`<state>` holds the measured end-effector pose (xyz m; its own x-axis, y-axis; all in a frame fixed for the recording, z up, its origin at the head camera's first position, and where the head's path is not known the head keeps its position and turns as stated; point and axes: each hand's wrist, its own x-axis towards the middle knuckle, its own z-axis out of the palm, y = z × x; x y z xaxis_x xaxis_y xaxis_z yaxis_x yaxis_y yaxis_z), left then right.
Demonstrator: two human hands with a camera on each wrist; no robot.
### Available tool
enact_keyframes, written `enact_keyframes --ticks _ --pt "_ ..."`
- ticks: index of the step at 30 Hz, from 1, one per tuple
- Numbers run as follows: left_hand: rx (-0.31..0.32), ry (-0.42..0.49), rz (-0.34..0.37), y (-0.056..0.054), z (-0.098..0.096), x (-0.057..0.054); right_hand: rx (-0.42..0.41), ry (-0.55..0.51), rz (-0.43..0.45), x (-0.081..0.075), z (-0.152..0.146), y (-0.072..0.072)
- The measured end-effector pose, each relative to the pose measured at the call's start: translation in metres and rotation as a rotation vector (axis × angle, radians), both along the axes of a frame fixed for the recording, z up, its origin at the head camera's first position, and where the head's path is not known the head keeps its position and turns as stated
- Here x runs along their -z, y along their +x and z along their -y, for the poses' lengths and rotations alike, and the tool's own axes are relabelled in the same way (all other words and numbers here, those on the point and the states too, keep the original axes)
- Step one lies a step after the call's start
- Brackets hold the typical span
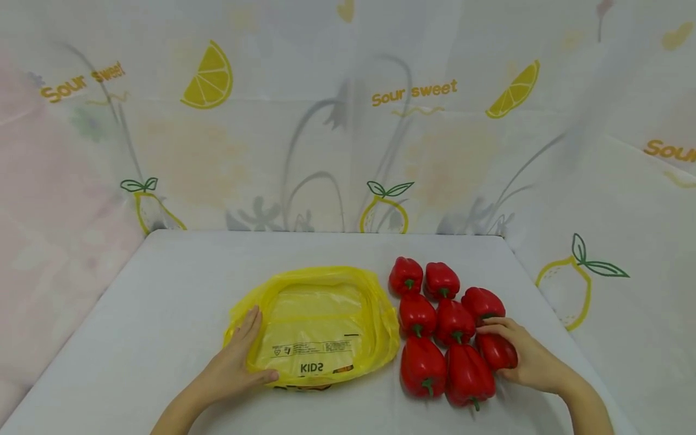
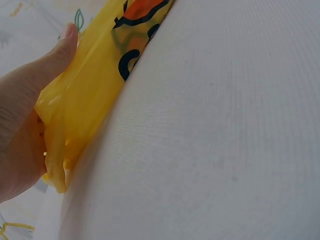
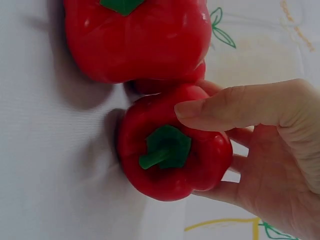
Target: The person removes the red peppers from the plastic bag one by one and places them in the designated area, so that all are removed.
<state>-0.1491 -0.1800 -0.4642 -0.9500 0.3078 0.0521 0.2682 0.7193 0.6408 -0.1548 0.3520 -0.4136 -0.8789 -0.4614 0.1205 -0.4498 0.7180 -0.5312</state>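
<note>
A yellow plastic bag (image 1: 321,317) lies spread on the table, its mouth open upward and its rim forming a ring. My left hand (image 1: 239,362) rests against the bag's left side, fingers straight along the rim and thumb extended at the front edge. In the left wrist view the thumb (image 2: 60,52) lies along the bag's yellow wall (image 2: 92,87). At the right, my right hand (image 1: 524,356) grips a red bell pepper (image 3: 200,155) with a green stem, thumb on one side and fingers round the other. Other red bell peppers touch or crowd close to it.
Several more red bell peppers (image 1: 424,365) stand grouped in rows just right of the bag. Beneath everything is a white-covered table (image 1: 179,290). A cloth printed with lemons (image 1: 326,151) hangs behind and along the sides.
</note>
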Motion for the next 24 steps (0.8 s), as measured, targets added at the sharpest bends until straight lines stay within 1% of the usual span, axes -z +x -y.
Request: enact_keyframes --ticks 5,7,8,10,12,14,16,20,24 --pt "0.002 -0.004 -0.014 0.000 0.000 -0.002 0.043 0.003 0.045 -0.008 0.003 0.000" --pt "0.003 -0.002 -0.014 0.001 0.001 -0.002 0.070 0.018 0.037 -0.013 0.005 0.000" --pt "0.003 0.001 -0.012 0.001 0.001 -0.002 0.077 0.024 0.019 -0.016 0.006 0.000" --pt "0.004 0.004 -0.013 0.001 0.001 -0.002 0.100 0.052 -0.056 -0.020 0.011 0.001" --pt "0.002 0.006 -0.010 0.001 0.000 -0.003 0.119 0.059 -0.162 -0.026 0.016 0.001" --pt "0.001 0.008 -0.008 0.001 0.000 -0.003 0.125 0.039 -0.261 -0.033 0.024 0.001" --pt "0.000 0.009 -0.007 0.001 0.000 -0.003 0.131 0.015 -0.335 -0.042 0.035 0.000" --pt "-0.002 0.010 -0.001 0.001 0.000 -0.004 0.117 -0.029 -0.409 -0.063 0.064 -0.003" --pt "0.004 0.014 0.002 0.001 -0.001 -0.006 0.052 -0.071 -0.465 -0.079 0.095 -0.007"
